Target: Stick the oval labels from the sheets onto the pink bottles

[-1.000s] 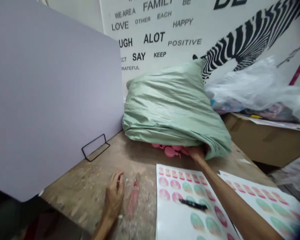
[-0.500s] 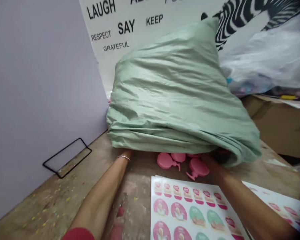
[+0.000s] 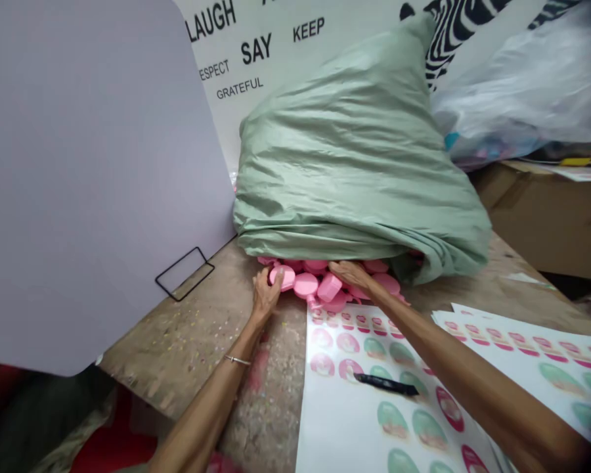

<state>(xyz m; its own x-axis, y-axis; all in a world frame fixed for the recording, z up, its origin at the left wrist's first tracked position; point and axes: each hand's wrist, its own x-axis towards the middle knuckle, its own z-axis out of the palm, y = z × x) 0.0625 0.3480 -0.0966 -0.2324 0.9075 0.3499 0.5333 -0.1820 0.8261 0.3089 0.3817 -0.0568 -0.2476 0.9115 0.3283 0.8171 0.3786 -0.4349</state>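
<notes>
More pink pieces [image 3: 306, 285] out at green bag's edge [image 3: 315, 247]; left hand [image 3: 266, 294] touching one.

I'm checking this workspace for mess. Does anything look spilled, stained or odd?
Yes. A reddish patch beside the left forearm and scattered yellow specks make the tabletop look stained. Pink pieces look spilled from under the green cloth bag.

The one camera there rode on the person's head, facing forward and down over the near worktop [image 3: 177, 348], the left hand [image 3: 264, 293] and right hand [image 3: 349, 272] mid-view, the lettered wall [image 3: 280, 71] behind.
</notes>
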